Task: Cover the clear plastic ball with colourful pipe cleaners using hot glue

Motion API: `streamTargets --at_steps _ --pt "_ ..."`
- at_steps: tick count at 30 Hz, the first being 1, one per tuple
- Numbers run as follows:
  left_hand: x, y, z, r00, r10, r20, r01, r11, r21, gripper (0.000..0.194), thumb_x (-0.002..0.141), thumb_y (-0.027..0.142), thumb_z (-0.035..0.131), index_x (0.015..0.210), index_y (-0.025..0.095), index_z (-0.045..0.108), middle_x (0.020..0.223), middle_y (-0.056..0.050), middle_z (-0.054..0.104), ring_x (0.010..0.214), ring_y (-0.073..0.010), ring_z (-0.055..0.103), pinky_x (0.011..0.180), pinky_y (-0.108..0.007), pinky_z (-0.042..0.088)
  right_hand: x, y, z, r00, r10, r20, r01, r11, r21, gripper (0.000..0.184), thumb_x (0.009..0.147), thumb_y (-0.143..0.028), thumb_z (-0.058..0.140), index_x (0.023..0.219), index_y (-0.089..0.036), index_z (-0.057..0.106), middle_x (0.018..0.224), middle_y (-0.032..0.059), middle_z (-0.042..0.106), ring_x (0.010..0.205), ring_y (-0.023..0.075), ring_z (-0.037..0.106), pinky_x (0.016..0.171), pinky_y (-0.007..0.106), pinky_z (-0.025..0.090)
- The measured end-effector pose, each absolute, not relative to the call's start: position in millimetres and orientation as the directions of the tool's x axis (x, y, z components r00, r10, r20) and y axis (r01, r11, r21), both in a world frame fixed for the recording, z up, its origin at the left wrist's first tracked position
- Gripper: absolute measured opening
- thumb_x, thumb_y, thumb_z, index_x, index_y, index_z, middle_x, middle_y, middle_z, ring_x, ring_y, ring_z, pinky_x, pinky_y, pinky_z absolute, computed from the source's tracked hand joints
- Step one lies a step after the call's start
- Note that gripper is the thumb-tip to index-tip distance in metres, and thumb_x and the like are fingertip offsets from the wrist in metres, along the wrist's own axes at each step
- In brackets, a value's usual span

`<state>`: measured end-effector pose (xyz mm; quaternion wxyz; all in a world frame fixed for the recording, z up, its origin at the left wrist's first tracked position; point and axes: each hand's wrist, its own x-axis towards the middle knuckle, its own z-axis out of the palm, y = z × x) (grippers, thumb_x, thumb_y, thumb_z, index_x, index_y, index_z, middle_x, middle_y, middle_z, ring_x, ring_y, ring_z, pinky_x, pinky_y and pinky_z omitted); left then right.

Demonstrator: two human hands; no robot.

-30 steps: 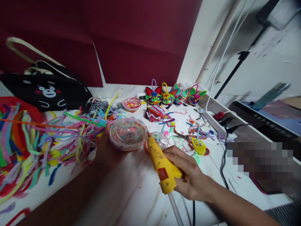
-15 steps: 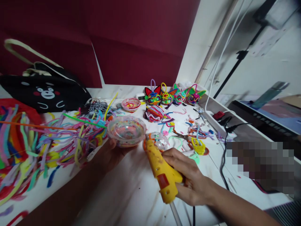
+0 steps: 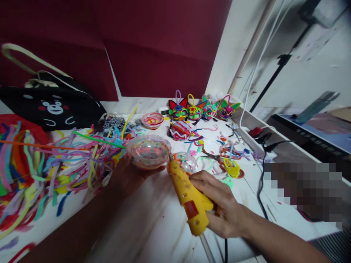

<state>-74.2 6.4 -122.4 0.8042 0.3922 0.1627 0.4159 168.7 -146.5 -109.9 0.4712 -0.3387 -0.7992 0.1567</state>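
Observation:
My left hand [image 3: 131,179] grips a clear plastic bowl-like half shell [image 3: 149,151] from its left side and below. Its open side faces me, and coloured strands show through the wall. My right hand [image 3: 219,204] is wrapped round the handle of a yellow hot glue gun [image 3: 186,197], with a glue stick [image 3: 207,248] poking out of its rear end. The gun's nozzle sits close by the shell's right rim; whether they touch I cannot tell. Just behind the nozzle, a second clear shell [image 3: 188,162] rests on the table.
Many fuzzy pipe cleaners [image 3: 63,164] cover the left side. Several animal-face ornaments [image 3: 194,109] line the back, near a striped wrapped ball [image 3: 181,130] and a pink-lined bowl [image 3: 152,119]. Scissors [image 3: 212,156] lie among scraps. A black cable [image 3: 260,193] runs along the right.
The shell in my left hand has shifted very slightly right, bringing its rim nearer the nozzle. The glue gun stays almost in place. Both hands keep their hold.

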Motion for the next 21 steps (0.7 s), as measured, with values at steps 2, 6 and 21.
streamTargets --at_steps 2,6,21 --pt "-74.8 7.5 -122.9 0.595 0.801 0.064 -0.553 0.351 0.755 0.08 0.076 0.057 0.089 0.144 0.025 0.06 0.135 -0.009 0.077 0.116 -0.0341 0.077 0.091 -0.042 0.07 168.6 -146.0 -111.2 -0.334 0.689 0.644 0.378 0.723 -0.578 0.049 0.097 -0.027 0.068 0.144 -0.019 0.056 0.109 0.0142 0.068 0.092 0.0259 0.068 0.075 0.037 0.062" --pt "-75.9 7.6 -121.7 0.599 0.799 0.051 -0.563 0.376 0.736 0.085 0.079 0.056 0.087 0.15 0.025 0.053 0.131 -0.01 0.079 0.116 -0.0334 0.077 0.092 -0.04 0.069 168.5 -145.9 -112.3 -0.344 0.702 0.624 0.357 0.712 -0.604 0.046 0.097 -0.029 0.068 0.141 -0.018 0.058 0.107 0.0132 0.067 0.09 0.0241 0.066 0.075 0.036 0.062" --pt "-74.4 5.3 -118.0 0.659 0.738 0.143 -0.558 0.352 0.751 0.077 0.078 0.047 0.093 0.145 0.025 0.061 0.125 -0.007 0.082 0.113 -0.0271 0.079 0.095 -0.031 0.068 168.6 -143.5 -116.1 -0.312 0.684 0.66 0.362 0.727 -0.583 0.05 0.096 -0.025 0.069 0.143 -0.018 0.057 0.107 0.0129 0.066 0.091 0.0238 0.066 0.075 0.035 0.06"
